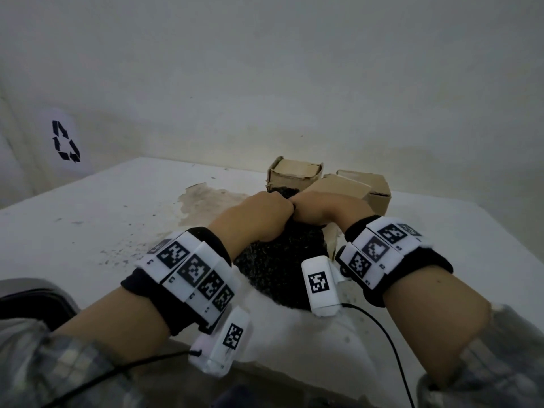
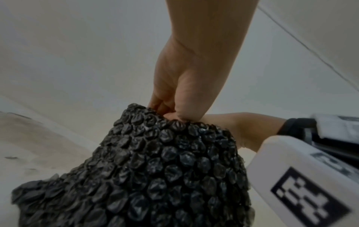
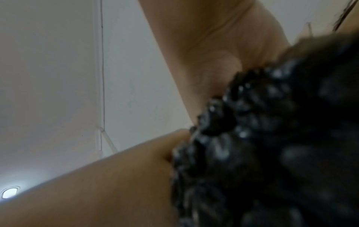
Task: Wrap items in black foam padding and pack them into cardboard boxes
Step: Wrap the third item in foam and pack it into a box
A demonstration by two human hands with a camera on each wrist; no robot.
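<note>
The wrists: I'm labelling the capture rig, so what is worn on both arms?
Each wrist carries a black fabric band ringed with white tiles printed with black square codes, plus a white camera block with a thin black cable. Plaid grey sleeves are pushed up.

Readable marks, head view: a black recycling symbol (image 1: pixel 65 141), three chasing arrows, on a white surface left of and beyond the tabletop (image 1: pixel 103 207). No words or brand beside it.

Wrist bands (image 1: pixel 192 267) carry square black-and-white coded markers; small characters under them are too blurred to read.

Cardboard boxes (image 1: pixel 294 175), right of the symbol: no legible print.

Wrist views: one coded marker only, no text.
</note>
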